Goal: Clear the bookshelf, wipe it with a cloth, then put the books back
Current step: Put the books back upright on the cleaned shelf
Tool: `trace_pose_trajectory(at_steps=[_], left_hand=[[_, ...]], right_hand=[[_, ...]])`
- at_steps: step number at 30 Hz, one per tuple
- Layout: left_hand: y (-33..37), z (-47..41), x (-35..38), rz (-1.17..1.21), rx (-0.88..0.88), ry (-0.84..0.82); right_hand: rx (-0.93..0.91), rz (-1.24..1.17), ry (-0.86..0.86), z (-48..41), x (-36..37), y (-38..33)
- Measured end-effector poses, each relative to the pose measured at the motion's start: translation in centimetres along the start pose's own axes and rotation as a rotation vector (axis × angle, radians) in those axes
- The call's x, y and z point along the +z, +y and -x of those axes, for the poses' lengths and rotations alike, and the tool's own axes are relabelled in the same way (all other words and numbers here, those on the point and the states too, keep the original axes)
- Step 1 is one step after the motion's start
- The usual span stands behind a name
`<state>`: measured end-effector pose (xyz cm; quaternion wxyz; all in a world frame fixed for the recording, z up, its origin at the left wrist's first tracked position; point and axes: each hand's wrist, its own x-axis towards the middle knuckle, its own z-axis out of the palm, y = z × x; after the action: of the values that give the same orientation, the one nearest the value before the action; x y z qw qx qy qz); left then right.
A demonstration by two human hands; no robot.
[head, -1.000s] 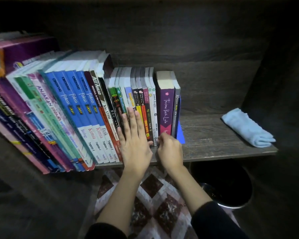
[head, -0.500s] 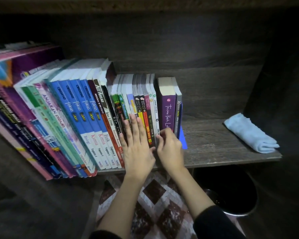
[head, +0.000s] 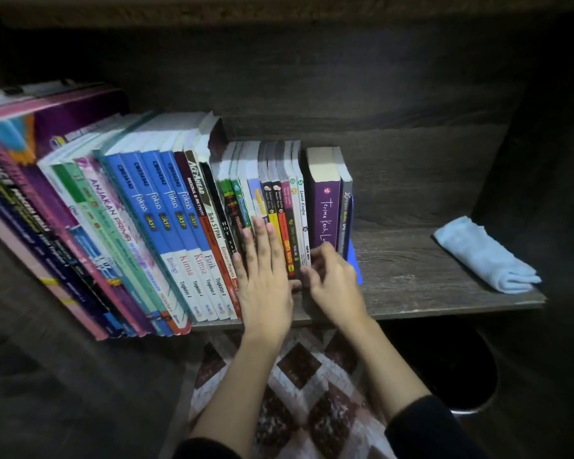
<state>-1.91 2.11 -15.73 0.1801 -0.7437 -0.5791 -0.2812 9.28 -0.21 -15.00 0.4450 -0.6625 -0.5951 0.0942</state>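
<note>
On the dark wooden shelf (head: 411, 286) the books stand in one packed row: tall textbooks (head: 166, 210) leaning left, small paperbacks (head: 280, 200) upright, then a purple book (head: 327, 207) with a blue folder (head: 356, 260) at the right end. My left hand (head: 262, 273) lies flat, fingers straight, against the paperback spines. My right hand (head: 333, 283) curls at the purple book's foot; whether it grips, I cannot tell. The folded cloth (head: 484, 256) lies well apart, far right. Below sit a black bin (head: 461, 369) and a patterned mat (head: 305, 392).
</note>
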Motion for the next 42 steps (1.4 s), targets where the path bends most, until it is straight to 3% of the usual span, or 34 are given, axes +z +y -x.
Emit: trace_pose_trajectory(at_steps=[7,12,15,18,21,25,42], left_hand=[[0.2,0.1,-0.5,-0.054,-0.002,-0.031],[0.0,0.5,-2.0,0.05,0.027,-0.101],[0.3,0.7,-2.4,0.117,0.055,0.124],[1.6,0.2,-2.0,0.153,0.181,0.204],[3.5,-0.1,-1.5,0.14,0.268,0.169],[4.7,0.0,-0.3,0.089,0.24,0.109],[5.2,-0.2,2.1,0.054,0.175,0.115]], right_hand=[[0.049,0.029,0.026,-0.2,0.1,0.0],[0.017,0.04,0.094,0.1,-0.9,0.6],[0.047,0.114,0.299,1.3,-1.0,0.0],[0.121,0.12,0.431,1.8,-1.5,-0.2],[0.282,0.053,0.295,1.4,-1.9,1.3],[0.311,0.191,0.091,1.4,-1.3,2.7],[0.248,0.272,0.041,0.7,-1.5,3.3]])
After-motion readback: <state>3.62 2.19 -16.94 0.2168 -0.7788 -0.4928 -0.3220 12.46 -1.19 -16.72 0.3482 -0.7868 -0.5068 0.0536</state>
